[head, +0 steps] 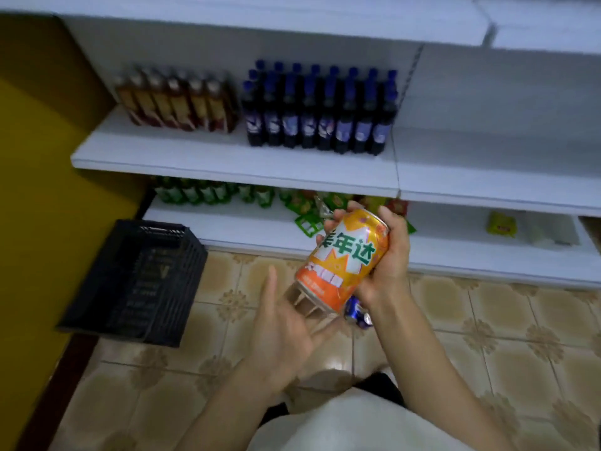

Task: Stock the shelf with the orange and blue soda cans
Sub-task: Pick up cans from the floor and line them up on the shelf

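Observation:
My right hand grips an orange soda can with green lettering, tilted with its top toward the white shelf. My left hand is spread open just below the can's base, with straight fingers near its bottom rim; I cannot tell whether they touch. A blue soda can lies on the tiled floor, partly hidden behind my right wrist.
A black plastic crate stands on the floor at the left beside a yellow wall. The middle shelf carries brown bottles and dark blue-capped bottles. Green bottles and snack packets fill the bottom shelf.

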